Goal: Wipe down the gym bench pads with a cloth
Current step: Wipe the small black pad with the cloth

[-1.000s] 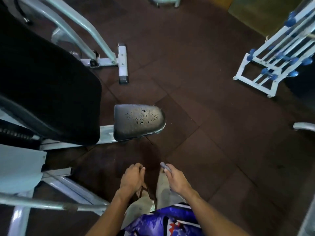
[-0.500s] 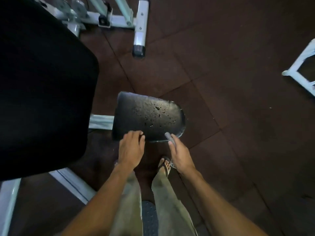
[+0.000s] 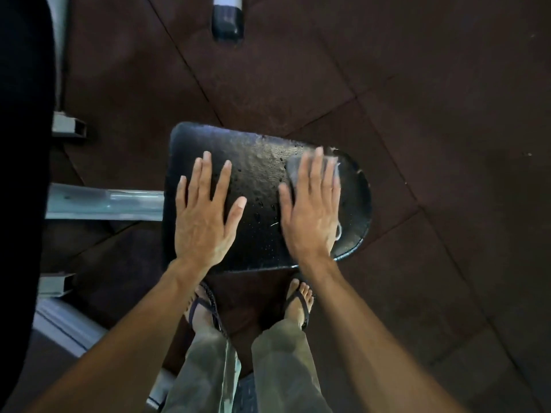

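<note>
A small black seat pad (image 3: pixel 259 162) with water drops lies below me, rounded at its right end. My left hand (image 3: pixel 205 210) rests flat on the pad's left half, fingers spread, holding nothing. My right hand (image 3: pixel 310 210) presses flat on a grey cloth (image 3: pixel 293 169) on the pad's right half; the cloth peeks out beyond the fingers and at the hand's right edge. The hand is motion-blurred. A large black back pad (image 3: pixel 21 174) fills the left edge of the view.
A pale metal beam (image 3: pixel 104 204) joins the seat pad to the frame at left. A frame foot with a black cap (image 3: pixel 228 22) stands at the top. My feet in sandals (image 3: pixel 298 302) stand on the dark brown rubber floor (image 3: pixel 447 144) just below the pad.
I have bent down over the seat pad. Both hands moved from in front of my legs onto the pad, the left laid flat and the right pressing the cloth down.
</note>
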A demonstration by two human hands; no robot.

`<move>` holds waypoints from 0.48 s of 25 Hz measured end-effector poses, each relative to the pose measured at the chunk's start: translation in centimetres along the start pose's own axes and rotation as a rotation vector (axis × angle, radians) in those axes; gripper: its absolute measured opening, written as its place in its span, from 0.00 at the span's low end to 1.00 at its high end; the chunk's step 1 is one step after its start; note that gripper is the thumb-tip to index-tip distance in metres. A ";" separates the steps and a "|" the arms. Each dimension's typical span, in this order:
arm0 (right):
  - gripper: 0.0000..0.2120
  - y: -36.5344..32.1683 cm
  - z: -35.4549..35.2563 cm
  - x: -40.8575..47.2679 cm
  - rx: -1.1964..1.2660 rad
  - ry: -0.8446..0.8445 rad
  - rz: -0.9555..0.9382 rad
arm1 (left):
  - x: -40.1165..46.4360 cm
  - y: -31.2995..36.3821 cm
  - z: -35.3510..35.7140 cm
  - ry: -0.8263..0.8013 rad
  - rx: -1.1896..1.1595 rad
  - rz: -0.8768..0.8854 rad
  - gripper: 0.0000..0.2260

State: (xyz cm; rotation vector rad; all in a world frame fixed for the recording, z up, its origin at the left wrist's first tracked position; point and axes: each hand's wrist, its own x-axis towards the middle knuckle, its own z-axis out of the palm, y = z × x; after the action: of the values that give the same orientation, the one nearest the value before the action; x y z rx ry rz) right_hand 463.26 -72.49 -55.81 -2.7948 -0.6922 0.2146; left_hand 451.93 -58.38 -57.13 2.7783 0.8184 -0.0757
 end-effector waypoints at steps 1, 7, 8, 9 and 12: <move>0.28 0.1 0.1 -1.8 -0.041 -0.040 -0.096 | 0.1 0.1 0.0 0.019 0.000 0.008 0.27; 0.27 6.8 -2.7 -4.5 -0.151 -0.142 0.023 | -0.2 0.4 -0.1 0.040 0.022 -0.004 0.27; 0.27 6.0 -2.6 -1.9 -0.123 -0.120 0.094 | -0.2 0.4 0.1 0.043 0.038 -0.005 0.27; 0.28 4.5 -2.1 0.9 -0.097 -0.082 0.141 | -0.4 0.3 0.2 0.048 0.053 -0.006 0.27; 0.28 -1.5 -0.1 4.1 -0.077 -0.063 0.081 | -0.4 0.2 0.4 0.060 0.056 0.003 0.26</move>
State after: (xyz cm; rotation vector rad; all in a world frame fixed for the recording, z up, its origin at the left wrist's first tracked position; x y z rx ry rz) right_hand 466.19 -69.24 -55.61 -2.9038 -0.6147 0.2981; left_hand 451.69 -58.89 -57.45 2.8471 0.8397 -0.0149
